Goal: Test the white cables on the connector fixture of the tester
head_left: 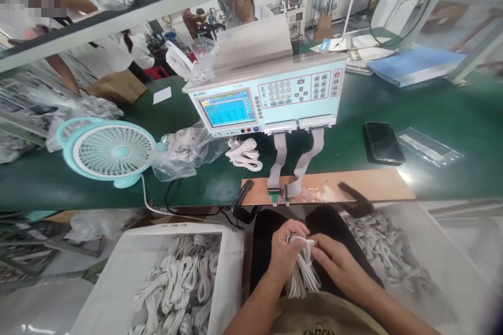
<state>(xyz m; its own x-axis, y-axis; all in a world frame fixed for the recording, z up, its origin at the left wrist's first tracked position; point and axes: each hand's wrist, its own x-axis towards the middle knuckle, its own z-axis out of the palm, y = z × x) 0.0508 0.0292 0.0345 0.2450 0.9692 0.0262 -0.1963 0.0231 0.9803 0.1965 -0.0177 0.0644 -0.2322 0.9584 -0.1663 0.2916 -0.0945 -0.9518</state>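
Over the lap [264,238], white cable bundle [303,274] dangling below left hand [288,247] — gripped there, right hand [333,257] pinching its end

At the lower centre of the frame, the left hand [283,254] grips a looped bundle of thin white cable [302,275], while the right hand [336,259] has its fingertips at the bundle's upper end. A white plastic bin [121,267] at lower left holds many similar bundles. Across the centre stands a pale box-shaped tester [275,94] with a lit blue screen [228,109]; two flat grey ribbon cables [307,159] run down from it to a tan wooden board [377,186]. A round turquoise fan [113,151] sits at middle left, a black rectangular device [383,142] at middle right.
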